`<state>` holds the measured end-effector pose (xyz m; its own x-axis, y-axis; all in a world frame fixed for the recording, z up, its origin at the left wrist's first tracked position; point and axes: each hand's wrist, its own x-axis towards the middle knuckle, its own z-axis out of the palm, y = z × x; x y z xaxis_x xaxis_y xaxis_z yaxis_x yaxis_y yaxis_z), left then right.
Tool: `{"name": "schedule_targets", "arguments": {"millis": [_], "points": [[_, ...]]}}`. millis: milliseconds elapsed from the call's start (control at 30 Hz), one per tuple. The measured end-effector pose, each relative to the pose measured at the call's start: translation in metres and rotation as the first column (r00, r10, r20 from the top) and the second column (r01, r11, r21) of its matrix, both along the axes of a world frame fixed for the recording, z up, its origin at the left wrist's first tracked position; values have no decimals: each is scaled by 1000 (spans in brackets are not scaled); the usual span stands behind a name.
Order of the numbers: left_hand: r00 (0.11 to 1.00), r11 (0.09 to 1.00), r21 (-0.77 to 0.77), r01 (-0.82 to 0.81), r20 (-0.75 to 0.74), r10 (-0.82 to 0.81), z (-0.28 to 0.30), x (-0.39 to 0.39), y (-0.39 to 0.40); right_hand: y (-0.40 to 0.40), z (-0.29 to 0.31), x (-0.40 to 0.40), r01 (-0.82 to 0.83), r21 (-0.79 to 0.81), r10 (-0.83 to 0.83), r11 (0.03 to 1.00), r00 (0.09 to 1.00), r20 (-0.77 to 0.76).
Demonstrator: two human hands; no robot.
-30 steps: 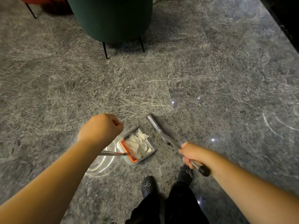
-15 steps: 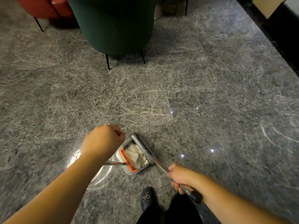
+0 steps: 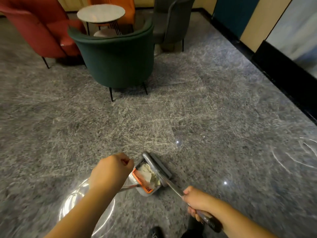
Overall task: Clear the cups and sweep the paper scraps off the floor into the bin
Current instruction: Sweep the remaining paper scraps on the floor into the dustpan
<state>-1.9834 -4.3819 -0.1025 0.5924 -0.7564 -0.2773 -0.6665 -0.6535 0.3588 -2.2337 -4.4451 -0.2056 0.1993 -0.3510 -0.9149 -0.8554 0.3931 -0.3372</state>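
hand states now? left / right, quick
Left hand: closed in a fist around the dustpan handle.
Right hand: closed around the broom handle, broom head at the dustpan mouth.

Speckled grey floor [image 3: 205, 103]; green armchair [image 3: 118, 60], red armchair [image 3: 39, 31], round table [image 3: 101, 13] behind.

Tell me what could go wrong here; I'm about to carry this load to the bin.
The paper scraps are heaped in the shallow dustpan, so tilting it could spill them. The broom head rests at the pan's open edge; pulling it away might drag scraps out. The left hand grips a thin handle, so the pan may swing.
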Motion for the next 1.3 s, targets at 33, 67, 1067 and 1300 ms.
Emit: {"name": "schedule_targets", "arguments": {"millis": [33,67,1067,1300], "points": [[1000,1000,-12,-4,0,4,4,-2,1,-3,4,-2,-6,-11,6,1000,1000,4],[1000,1000,-19,-11,1,11,6,-5,1,-7,7,-4,-23,-28,23,999,1000,7],[473,471,-52,-880,-20,881,35,-45,248,55,45,136,-758,-33,758,651,648,75],[298,297,-60,-953,-10,955,43,-13,360,167,47,222,-857,-3,853,516,513,98]]}}
